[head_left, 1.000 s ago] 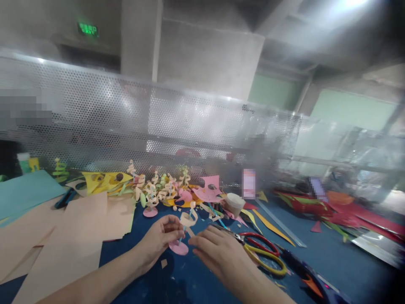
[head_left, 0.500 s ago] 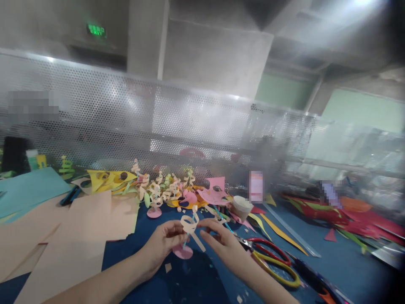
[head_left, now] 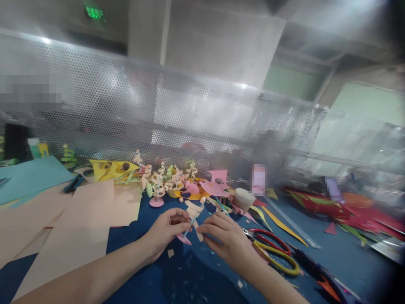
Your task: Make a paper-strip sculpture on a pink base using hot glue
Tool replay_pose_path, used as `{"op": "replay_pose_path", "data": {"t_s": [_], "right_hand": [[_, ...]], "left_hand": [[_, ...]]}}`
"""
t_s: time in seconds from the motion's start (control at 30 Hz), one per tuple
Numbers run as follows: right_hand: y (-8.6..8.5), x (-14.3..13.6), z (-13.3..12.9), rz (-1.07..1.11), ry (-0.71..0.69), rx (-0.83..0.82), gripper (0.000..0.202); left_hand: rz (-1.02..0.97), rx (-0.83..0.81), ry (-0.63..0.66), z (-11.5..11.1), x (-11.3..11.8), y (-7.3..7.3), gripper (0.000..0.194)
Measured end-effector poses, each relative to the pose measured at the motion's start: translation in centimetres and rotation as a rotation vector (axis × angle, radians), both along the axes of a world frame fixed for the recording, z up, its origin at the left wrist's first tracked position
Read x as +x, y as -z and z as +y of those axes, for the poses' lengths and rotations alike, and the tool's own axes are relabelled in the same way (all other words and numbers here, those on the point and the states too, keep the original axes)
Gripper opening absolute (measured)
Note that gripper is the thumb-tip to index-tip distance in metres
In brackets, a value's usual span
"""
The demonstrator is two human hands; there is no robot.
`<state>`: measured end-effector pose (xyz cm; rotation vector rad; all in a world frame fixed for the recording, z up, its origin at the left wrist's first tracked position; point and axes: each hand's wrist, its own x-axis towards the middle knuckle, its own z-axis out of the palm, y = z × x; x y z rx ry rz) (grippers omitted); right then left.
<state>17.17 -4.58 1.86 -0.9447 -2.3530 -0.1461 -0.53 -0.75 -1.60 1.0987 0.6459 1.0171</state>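
The left hand (head_left: 167,232) pinches the blue stem (head_left: 186,234) of a small model, held between the hands over the counter (head_left: 148,272), its pink disc (head_left: 184,240) tilted. The right hand (head_left: 226,234) pinches the loose tail of the pale strip (head_left: 195,208) looped around the stem. The step appears to be shaping this coil; the next move calls for a steady stem and light tension.
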Motion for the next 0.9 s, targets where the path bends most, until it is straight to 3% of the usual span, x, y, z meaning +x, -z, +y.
{"op": "replay_pose_path", "data": {"t_s": [0.27,0.53,0.67,0.9], "right_hand": [[-0.8,0.2,-0.1,-0.011,0.03,0.056,0.011],[-0.5,0.1,0.0,-0.014,0.03,0.069,0.012],[-0.4,0.2,0.0,-0.012,0.02,0.062,0.011],[-0.4,0.5,0.0,0.005,-0.011,0.021,0.009]], "left_hand": [[0.158,0.145,0.053,-0.9,0.1,-0.8,0.019],[0.221,0.208,0.085,-0.7,0.8,0.5,0.021],[0.22,0.169,0.126,-0.7,0.8,0.2,0.024],[0.276,0.074,0.059,-0.9,0.5,-1.0,0.023]]}}
